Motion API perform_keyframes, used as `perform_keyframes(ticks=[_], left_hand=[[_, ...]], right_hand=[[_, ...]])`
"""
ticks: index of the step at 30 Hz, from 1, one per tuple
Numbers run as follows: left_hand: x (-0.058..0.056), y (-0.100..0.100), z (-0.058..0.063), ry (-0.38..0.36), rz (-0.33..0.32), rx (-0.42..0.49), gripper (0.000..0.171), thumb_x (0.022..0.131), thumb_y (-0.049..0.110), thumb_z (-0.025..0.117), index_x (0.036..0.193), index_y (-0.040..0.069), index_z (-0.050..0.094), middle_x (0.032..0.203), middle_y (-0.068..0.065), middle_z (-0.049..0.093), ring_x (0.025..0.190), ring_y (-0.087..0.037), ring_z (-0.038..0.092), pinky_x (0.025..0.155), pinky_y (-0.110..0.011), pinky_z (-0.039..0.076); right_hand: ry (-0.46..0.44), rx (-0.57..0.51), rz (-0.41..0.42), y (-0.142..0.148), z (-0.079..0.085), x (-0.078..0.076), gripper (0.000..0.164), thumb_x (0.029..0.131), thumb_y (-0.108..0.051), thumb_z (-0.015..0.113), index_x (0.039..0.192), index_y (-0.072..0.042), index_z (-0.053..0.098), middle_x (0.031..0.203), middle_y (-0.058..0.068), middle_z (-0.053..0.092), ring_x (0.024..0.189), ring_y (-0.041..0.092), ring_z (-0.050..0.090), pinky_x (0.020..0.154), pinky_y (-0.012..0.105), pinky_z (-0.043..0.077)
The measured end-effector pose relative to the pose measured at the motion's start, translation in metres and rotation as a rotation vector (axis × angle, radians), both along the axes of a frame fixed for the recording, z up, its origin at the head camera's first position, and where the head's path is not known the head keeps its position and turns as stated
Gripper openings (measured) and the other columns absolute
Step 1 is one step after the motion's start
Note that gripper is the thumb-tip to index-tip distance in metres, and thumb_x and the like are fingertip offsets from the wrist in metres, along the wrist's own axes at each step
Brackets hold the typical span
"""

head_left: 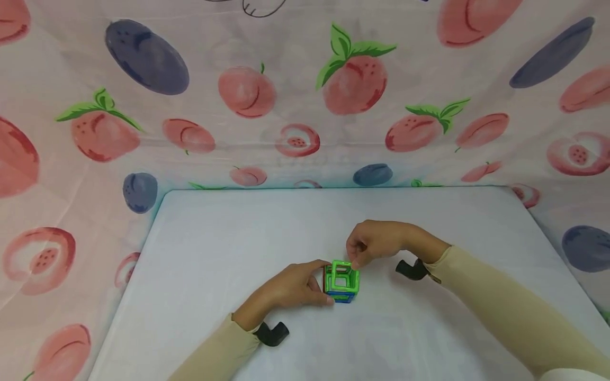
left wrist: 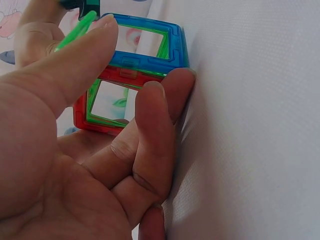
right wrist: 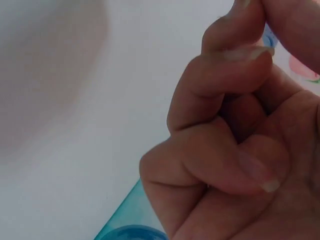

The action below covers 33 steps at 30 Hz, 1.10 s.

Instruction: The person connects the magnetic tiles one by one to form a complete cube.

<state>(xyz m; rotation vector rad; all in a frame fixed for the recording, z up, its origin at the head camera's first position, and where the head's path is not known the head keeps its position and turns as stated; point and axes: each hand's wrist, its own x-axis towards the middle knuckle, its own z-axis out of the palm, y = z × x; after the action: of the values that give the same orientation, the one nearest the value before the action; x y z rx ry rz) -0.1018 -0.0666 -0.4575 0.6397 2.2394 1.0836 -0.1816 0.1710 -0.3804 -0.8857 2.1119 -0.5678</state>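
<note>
A small cube of magnetic tiles (head_left: 346,297) stands on the white table, its open square frames coloured green, blue and red. My left hand (head_left: 293,286) grips it from the left, thumb on the near side and fingers at the far side. The left wrist view shows a blue tile (left wrist: 145,61) and a red tile (left wrist: 80,117) between thumb and fingers. At the top, a green square tile (left wrist: 80,31) stands tilted. My right hand (head_left: 378,242) pinches its far right corner between thumb and index finger. In the right wrist view, the right hand's fingers (right wrist: 200,160) are curled, and the pinched tile is hidden.
The white table (head_left: 229,227) extends around both hands. A fruit-patterned cloth (head_left: 295,95) hangs behind it and along its sides. Black wrist mounts (head_left: 272,334) stick out near both sleeves.
</note>
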Motion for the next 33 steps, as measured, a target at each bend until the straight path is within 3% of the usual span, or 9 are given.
perform_keyframes(ticks=[18, 23, 26, 29, 33], left_hand=[[0.001, 0.000, -0.004, -0.029, 0.015, 0.007, 0.072, 0.073, 0.043, 0.078, 0.134, 0.027, 0.045, 0.074, 0.010, 0.065, 0.068, -0.005, 0.060, 0.065, -0.024, 0.046], [0.001, -0.001, -0.002, -0.035, 0.015, -0.004, 0.073, 0.072, 0.044, 0.078, 0.135, 0.027, 0.044, 0.074, 0.010, 0.065, 0.068, -0.005, 0.059, 0.065, -0.024, 0.046], [-0.001, -0.004, 0.001, -0.048, 0.012, -0.007, 0.076, 0.073, 0.047, 0.077, 0.137, 0.028, 0.042, 0.077, 0.009, 0.065, 0.070, -0.007, 0.060, 0.068, -0.026, 0.046], [-0.004, -0.009, 0.004, -0.088, 0.027, 0.034, 0.067, 0.080, 0.047, 0.070, 0.138, 0.028, 0.043, 0.082, 0.006, 0.067, 0.072, -0.011, 0.061, 0.071, -0.028, 0.046], [-0.008, -0.015, 0.007, -0.138, 0.058, 0.118, 0.046, 0.092, 0.036, 0.059, 0.135, 0.025, 0.048, 0.085, -0.001, 0.069, 0.073, -0.020, 0.063, 0.073, -0.031, 0.044]], right_hand=[[0.040, 0.020, -0.021, -0.008, -0.018, 0.004, 0.012, 0.080, -0.022, 0.074, 0.074, -0.020, 0.064, 0.060, -0.007, 0.049, 0.057, 0.007, 0.045, 0.053, 0.023, 0.034], [0.101, -0.038, -0.043, -0.002, -0.018, 0.009, 0.009, 0.082, -0.024, 0.072, 0.079, -0.023, 0.064, 0.065, -0.009, 0.051, 0.062, 0.007, 0.047, 0.056, 0.023, 0.037], [0.158, -0.086, -0.140, 0.006, -0.015, 0.017, 0.006, 0.085, -0.028, 0.069, 0.084, -0.025, 0.063, 0.068, -0.008, 0.053, 0.066, 0.009, 0.049, 0.058, 0.024, 0.040], [0.152, -0.095, -0.315, 0.015, -0.016, 0.031, 0.012, 0.090, -0.036, 0.062, 0.092, -0.024, 0.062, 0.071, -0.003, 0.058, 0.067, 0.013, 0.049, 0.058, 0.028, 0.040], [-0.012, -0.108, -0.531, 0.023, -0.027, 0.051, 0.031, 0.092, -0.044, 0.055, 0.112, -0.020, 0.059, 0.080, 0.005, 0.067, 0.063, 0.017, 0.048, 0.056, 0.029, 0.038]])
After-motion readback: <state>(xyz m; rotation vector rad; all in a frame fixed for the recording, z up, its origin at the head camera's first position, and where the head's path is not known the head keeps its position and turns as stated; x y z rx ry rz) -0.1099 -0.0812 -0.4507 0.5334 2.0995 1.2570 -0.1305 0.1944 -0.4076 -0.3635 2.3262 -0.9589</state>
